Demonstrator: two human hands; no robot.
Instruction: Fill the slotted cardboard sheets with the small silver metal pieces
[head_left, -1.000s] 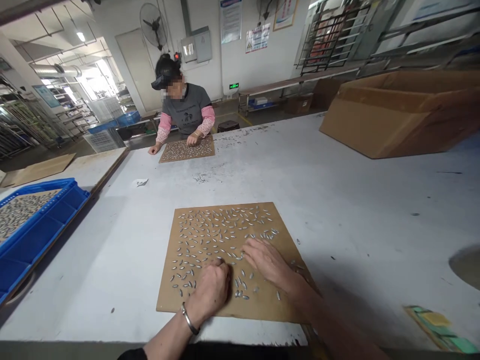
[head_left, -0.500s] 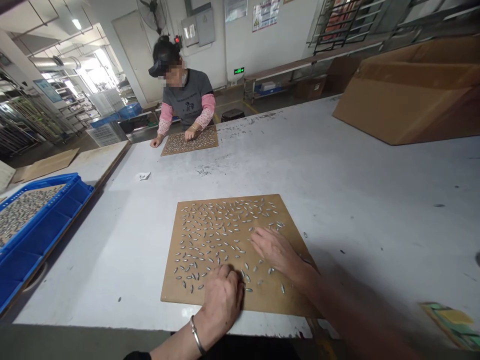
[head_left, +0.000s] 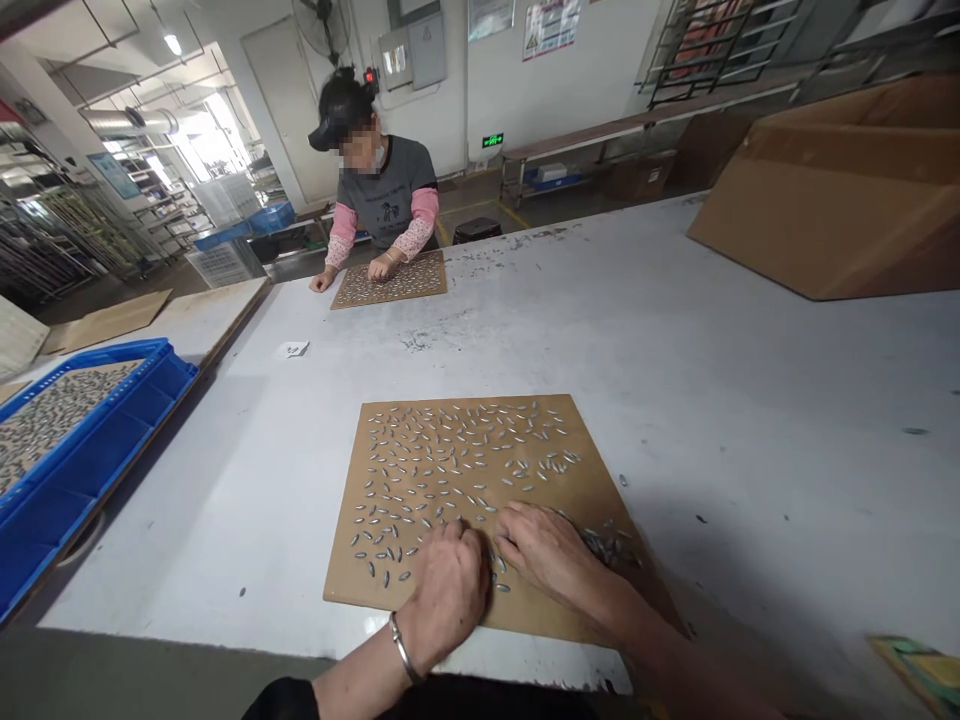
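A brown cardboard sheet (head_left: 341, 560) lies in front of me, strewn with small silver spindle-shaped metal pieces (head_left: 420, 450). They are spread thickly over its left and far parts. My left hand (head_left: 450, 575) rests near the front edge, fingers curled down, tips hidden. Close beside it, my right hand (head_left: 544, 550) is bent over the board's middle with its fingers together; whatever is under them is hidden. A heap of the same pieces (head_left: 611, 545) shows just right of my right hand. A looser cluster (head_left: 559, 463) lies beyond it.
Across the white table (head_left: 262, 480) a co-worker (head_left: 386, 195) bends over another piece-covered board (head_left: 420, 280). A blue crate (head_left: 112, 440) stands at left, a large cardboard box (head_left: 825, 220) at back right. A paper scrap (head_left: 295, 349) and stray pieces lie about.
My right hand has come nearer to me, close to my left hand. The heap at the right and more pieces at the far right now show. My left hand has barely moved.
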